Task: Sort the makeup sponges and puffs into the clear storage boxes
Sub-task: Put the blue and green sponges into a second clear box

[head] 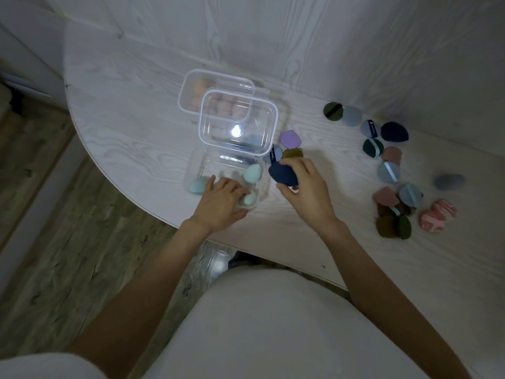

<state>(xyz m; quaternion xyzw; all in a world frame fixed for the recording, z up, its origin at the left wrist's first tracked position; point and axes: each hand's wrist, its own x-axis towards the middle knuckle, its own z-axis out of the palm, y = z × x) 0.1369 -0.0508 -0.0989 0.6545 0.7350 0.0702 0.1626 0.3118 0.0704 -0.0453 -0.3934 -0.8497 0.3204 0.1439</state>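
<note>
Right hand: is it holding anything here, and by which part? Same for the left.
The right hand pinches a navy puff by its near edge, thumb below, fingers on top. The left hand rests in the near clear box, fingers on a teal sponge; whether it grips is unclear.

table (136, 127): pale woodgrain, rounded edge | wall (300, 31): matching panels | floor (41, 214): wood-look, possibly vinyl

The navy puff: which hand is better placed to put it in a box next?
Right. The right hand already holds the navy puff beside the near clear box; the left hand rests on that box.
</note>
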